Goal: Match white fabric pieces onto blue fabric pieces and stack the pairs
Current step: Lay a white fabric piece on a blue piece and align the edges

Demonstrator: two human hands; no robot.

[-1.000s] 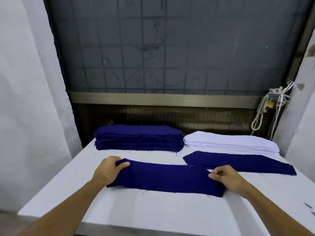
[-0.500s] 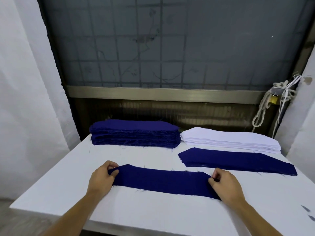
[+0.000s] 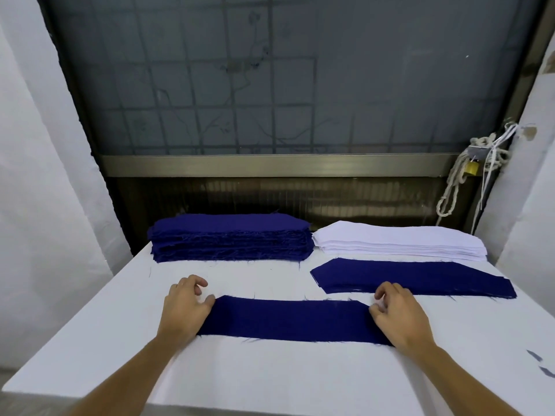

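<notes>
1. Now the long dark blue fabric strip (image 3: 285,321) lies flat on the white table (image 3: 270,376). Our left hand (image 3: 184,310) is at one end, fingers loosely curled and gripping nothing, thumb touching the strip's corner.
2. Our right hand (image 3: 399,316) covers the strip's other end with curled fingers; whether it pinches the cloth we cannot tell.
3. Lifting either hand carelessly could drag that end and skew or wrinkle the strip, so a white piece would not match its edges.
4. Beyond the strip's right end sits the stack of white fabric pieces (image 3: 399,244). Thin layers may cling, so we could pull two.
5. Reaching there crosses the second dark blue angled piece (image 3: 414,279), just beyond the strip, and a forearm could shift it.
</notes>
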